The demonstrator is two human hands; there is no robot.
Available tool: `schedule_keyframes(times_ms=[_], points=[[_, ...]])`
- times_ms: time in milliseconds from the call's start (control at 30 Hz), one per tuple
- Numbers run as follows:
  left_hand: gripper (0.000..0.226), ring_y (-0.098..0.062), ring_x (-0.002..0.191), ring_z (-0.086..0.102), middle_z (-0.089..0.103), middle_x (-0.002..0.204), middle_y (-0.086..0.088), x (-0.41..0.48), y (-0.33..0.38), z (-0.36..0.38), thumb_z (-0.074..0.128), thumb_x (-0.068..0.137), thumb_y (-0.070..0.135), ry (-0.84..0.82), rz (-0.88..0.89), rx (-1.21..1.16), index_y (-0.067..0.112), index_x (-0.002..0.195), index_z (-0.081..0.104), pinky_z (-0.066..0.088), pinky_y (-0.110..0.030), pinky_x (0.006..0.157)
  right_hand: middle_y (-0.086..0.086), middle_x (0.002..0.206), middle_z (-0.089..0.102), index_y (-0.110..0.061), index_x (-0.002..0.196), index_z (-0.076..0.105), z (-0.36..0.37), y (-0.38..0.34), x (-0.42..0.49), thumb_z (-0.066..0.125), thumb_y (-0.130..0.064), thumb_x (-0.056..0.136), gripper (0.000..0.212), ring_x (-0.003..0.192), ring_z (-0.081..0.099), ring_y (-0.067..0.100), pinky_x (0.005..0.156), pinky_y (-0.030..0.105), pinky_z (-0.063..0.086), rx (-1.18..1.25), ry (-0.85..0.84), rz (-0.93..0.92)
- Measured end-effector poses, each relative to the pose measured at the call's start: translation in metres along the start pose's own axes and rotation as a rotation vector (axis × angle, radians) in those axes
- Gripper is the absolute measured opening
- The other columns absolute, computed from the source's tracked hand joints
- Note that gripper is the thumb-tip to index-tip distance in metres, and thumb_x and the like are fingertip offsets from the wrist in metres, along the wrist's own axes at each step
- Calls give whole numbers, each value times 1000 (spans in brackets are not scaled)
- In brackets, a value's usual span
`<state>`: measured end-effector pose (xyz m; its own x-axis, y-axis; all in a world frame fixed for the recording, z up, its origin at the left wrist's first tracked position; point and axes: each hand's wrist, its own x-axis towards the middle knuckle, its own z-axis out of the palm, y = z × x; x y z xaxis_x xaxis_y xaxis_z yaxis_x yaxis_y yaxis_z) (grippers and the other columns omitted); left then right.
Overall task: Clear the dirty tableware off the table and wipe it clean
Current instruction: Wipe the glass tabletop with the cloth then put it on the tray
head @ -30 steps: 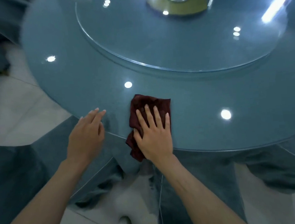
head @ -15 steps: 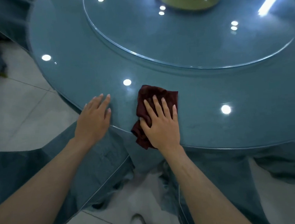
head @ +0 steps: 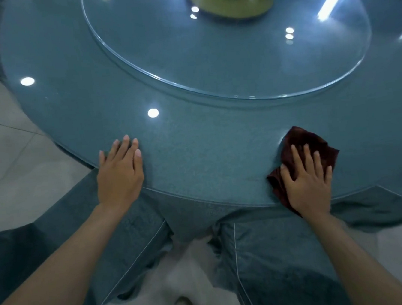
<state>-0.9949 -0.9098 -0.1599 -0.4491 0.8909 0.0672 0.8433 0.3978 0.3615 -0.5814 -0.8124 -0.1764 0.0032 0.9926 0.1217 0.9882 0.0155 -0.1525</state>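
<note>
Maroon cloth (head: 302, 140) sits at the tabletop's (head: 206, 140) near edge, one corner overhanging, pressed under the flat, open right hand (head: 307, 185); the left hand (head: 119, 175) rests open on the tabletop. Ungripped, the cloth could slip off the rim.

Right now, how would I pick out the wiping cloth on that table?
Start at the big round blue glass-topped table with its raised glass turntable. Follow the near edge to the person's right, where the right hand presses flat on a crumpled dark red cloth. It is the only red thing there; the left hand rests on bare glass.
</note>
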Motion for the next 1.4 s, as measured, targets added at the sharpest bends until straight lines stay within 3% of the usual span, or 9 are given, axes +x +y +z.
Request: schedule_keyframes(times_ms=[133, 400, 533, 700, 900, 1067, 1300, 1400], points=[[49, -28, 153, 32, 41, 163, -5, 0, 4, -1, 33, 112, 38, 21, -7, -6, 16, 151, 51, 20, -57, 125, 2, 172, 18, -33, 163, 24, 4, -41, 4, 25, -60, 96, 72, 158, 14, 27, 124, 63, 9, 7, -22, 100], [54, -23, 153, 34, 41, 162, 0, 0, -1, -3, 27, 111, 46, 44, 21, 52, 21, 152, 50, 25, -53, 125, 3, 170, 24, -31, 161, 32, 28, -195, 12, 33, -60, 97, 70, 157, 19, 29, 125, 61, 9, 57, -10, -175], [54, -23, 151, 37, 45, 160, -1, -3, -9, 3, 29, 110, 47, 116, 76, 100, 21, 151, 53, 29, -51, 124, 1, 169, 26, -33, 160, 32, 36, -236, 19, 35, -60, 98, 68, 157, 19, 28, 125, 59, 9, 81, -12, -334], [55, -21, 150, 38, 46, 159, 1, -3, -13, 15, 28, 111, 50, 216, 91, 106, 21, 150, 54, 30, -50, 124, -5, 169, 25, -39, 159, 32, 39, -229, 39, 36, -65, 98, 66, 158, 18, 22, 126, 55, 9, 115, -15, -398], [50, -23, 148, 43, 49, 157, -2, -2, -15, 17, 32, 111, 41, 258, 111, 115, 18, 146, 58, 34, -53, 121, -1, 169, 28, -35, 159, 35, 37, -158, 91, 32, -65, 97, 69, 157, 19, 25, 125, 59, 12, 76, 2, -96], [50, -24, 148, 42, 47, 158, -2, -2, -15, 19, 31, 110, 41, 248, 115, 140, 18, 147, 57, 33, -53, 121, 4, 167, 30, -30, 161, 31, 41, -164, 100, 32, -60, 99, 68, 157, 19, 29, 123, 64, 13, 3, -7, -47], [50, -24, 150, 39, 44, 160, -3, -3, -10, 16, 33, 110, 38, 217, 118, 152, 17, 150, 53, 32, -54, 121, 4, 167, 32, -30, 159, 36, 55, -304, 90, 34, -60, 98, 69, 155, 23, 30, 124, 62, 10, 70, -41, -304], [48, -24, 148, 43, 52, 155, -6, -1, -9, 12, 34, 111, 37, 177, 126, 117, 13, 146, 58, 35, -52, 121, 5, 168, 30, -29, 159, 38, 63, -375, 76, 35, -58, 98, 67, 156, 22, 30, 123, 62, 10, 117, -54, -428]])
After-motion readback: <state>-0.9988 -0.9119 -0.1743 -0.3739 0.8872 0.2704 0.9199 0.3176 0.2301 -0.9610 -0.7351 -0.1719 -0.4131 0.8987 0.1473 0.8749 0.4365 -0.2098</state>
